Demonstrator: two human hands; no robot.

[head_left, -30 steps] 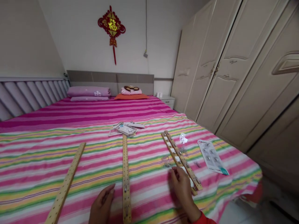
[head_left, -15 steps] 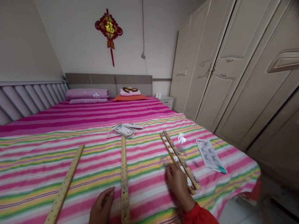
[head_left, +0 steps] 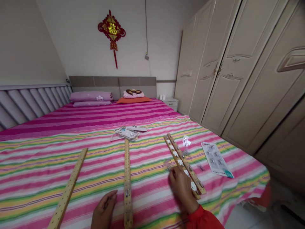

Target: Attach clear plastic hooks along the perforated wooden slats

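Note:
My left hand (head_left: 104,210) rests on the striped bedspread (head_left: 147,152) with its fingers loosely curled, just left of the middle perforated wooden strip (head_left: 127,181), holding nothing visible. My right hand (head_left: 182,187), in a red sleeve, reaches to small metal parts (head_left: 169,168) lying beside the pair of wooden strips (head_left: 183,163) that carry white hooks; its fingertips are bunched, and what they pinch is too small to make out. A third perforated strip (head_left: 68,190) lies to the left.
Clear packets (head_left: 127,132) lie at the middle strip's far end. A blister card of hardware (head_left: 215,159) and a small white piece (head_left: 186,141) lie right of the strip pair. Wardrobe doors (head_left: 238,70) line the right side; pillows (head_left: 91,96) and headboard stand at the back.
My right hand has slid a little forward along the strip pair toward the small metal parts. The left hand has stayed in place.

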